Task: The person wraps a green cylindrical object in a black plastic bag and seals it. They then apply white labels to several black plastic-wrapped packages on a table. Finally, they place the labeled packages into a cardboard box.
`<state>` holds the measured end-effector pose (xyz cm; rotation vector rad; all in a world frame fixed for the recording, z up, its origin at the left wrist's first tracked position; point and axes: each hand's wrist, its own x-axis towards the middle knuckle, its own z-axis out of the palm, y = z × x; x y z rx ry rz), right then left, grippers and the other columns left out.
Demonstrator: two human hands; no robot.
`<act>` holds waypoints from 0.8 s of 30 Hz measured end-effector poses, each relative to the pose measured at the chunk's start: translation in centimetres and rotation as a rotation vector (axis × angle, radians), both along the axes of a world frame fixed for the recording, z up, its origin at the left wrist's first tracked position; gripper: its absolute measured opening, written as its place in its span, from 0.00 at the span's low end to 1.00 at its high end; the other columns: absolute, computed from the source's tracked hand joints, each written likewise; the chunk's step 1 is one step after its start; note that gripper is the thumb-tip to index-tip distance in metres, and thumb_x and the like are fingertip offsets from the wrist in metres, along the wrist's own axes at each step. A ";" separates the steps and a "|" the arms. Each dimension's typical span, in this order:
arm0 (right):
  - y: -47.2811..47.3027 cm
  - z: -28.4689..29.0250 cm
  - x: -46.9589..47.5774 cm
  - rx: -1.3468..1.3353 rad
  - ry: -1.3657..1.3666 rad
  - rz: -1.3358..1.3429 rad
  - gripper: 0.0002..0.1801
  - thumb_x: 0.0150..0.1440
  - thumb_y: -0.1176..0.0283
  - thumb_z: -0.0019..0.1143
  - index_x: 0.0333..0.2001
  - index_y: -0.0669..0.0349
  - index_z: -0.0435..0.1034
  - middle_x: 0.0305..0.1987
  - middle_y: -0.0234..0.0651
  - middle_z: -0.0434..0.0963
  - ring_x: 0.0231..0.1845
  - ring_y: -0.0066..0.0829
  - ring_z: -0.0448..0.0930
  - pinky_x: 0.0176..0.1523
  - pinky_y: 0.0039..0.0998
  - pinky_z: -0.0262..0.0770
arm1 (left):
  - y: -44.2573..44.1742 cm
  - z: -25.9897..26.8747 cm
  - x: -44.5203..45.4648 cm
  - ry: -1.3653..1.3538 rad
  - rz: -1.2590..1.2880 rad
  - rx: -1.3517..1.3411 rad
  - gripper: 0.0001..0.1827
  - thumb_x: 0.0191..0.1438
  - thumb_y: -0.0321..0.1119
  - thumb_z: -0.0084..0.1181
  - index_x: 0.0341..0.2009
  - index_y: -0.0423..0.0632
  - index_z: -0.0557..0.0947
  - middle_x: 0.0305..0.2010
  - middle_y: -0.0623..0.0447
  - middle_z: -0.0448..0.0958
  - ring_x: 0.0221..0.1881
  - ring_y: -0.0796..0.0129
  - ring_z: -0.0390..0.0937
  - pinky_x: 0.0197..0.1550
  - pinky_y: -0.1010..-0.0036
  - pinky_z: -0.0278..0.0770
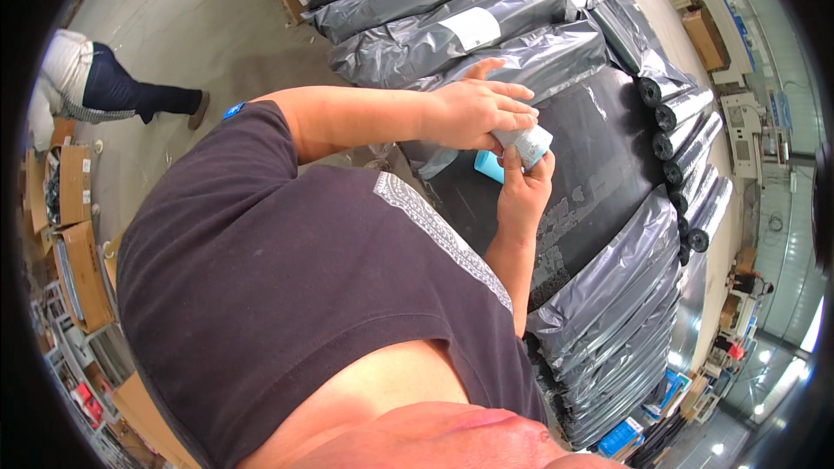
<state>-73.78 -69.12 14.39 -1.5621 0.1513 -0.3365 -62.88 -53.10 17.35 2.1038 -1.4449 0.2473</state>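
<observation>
A small roll with a whitish, printed outer face and a light-blue edge (533,146) is held up in front of the chest. My right hand (526,192) grips its lower side between thumb and fingers. From the left, my left hand (479,114) reaches over the roll's upper end, thumb and near fingers against it, the other fingers spread. Just below and left of the roll is a bright light-blue curled piece (490,167), partly hidden; whether it joins the roll I cannot tell. Beneath both hands lies a black, flat-topped surface (586,143) with worn patches of clear tape.
Long bundles in black plastic (397,13), some with white labels, lie beyond my left hand. More black-wrapped bundles (612,326) are stacked at lower right. Black film rolls (684,163) line the far edge. A person (117,85) walks at left, near cardboard boxes (75,185).
</observation>
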 end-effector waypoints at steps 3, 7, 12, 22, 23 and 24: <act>-0.1 1.2 -0.9 -0.155 0.003 -0.028 0.13 0.58 0.75 0.60 0.46 0.68 0.73 0.47 0.27 0.66 0.46 0.22 0.73 0.50 0.24 0.70 | -0.8 -1.4 -0.5 -0.089 -0.014 -0.141 0.29 0.46 0.40 0.66 0.55 0.54 0.76 0.57 0.56 0.76 0.63 0.65 0.68 0.69 0.47 0.39; -1.4 1.0 -1.7 -0.400 0.042 -0.047 0.13 0.56 0.75 0.62 0.45 0.67 0.75 0.45 0.29 0.67 0.44 0.22 0.73 0.49 0.23 0.70 | -1.5 -2.9 -0.4 -0.012 -0.059 -0.077 0.28 0.48 0.39 0.65 0.56 0.52 0.76 0.59 0.56 0.74 0.62 0.68 0.69 0.70 0.47 0.38; -3.0 0.3 -2.9 -0.364 0.217 0.001 0.09 0.57 0.75 0.59 0.40 0.69 0.74 0.41 0.27 0.67 0.37 0.19 0.72 0.43 0.23 0.72 | -2.9 -0.7 3.7 0.673 -0.344 0.372 0.23 0.63 0.45 0.49 0.59 0.49 0.74 0.57 0.53 0.76 0.59 0.66 0.72 0.68 0.49 0.48; -7.5 -1.8 -9.6 0.376 0.310 -0.423 0.12 0.60 0.74 0.56 0.48 0.63 0.72 0.42 0.33 0.79 0.38 0.24 0.79 0.46 0.29 0.78 | -8.1 0.1 15.7 -0.508 0.022 -0.014 0.17 0.59 0.38 0.50 0.53 0.56 0.78 0.56 0.62 0.76 0.56 0.69 0.74 0.65 0.56 0.58; -7.5 -1.8 -9.9 0.380 0.298 -0.434 0.12 0.60 0.74 0.56 0.48 0.63 0.72 0.43 0.33 0.79 0.38 0.24 0.79 0.46 0.30 0.79 | -7.8 -1.3 14.9 -0.630 -0.024 0.072 0.19 0.58 0.38 0.48 0.55 0.59 0.76 0.61 0.64 0.73 0.60 0.73 0.71 0.70 0.53 0.49; -7.4 -1.7 -10.0 0.382 0.282 -0.451 0.12 0.60 0.74 0.56 0.48 0.63 0.71 0.43 0.33 0.79 0.39 0.24 0.79 0.46 0.30 0.79 | -7.4 -2.7 14.2 -0.666 -0.084 0.183 0.19 0.58 0.37 0.47 0.54 0.60 0.77 0.61 0.64 0.73 0.61 0.73 0.69 0.71 0.53 0.45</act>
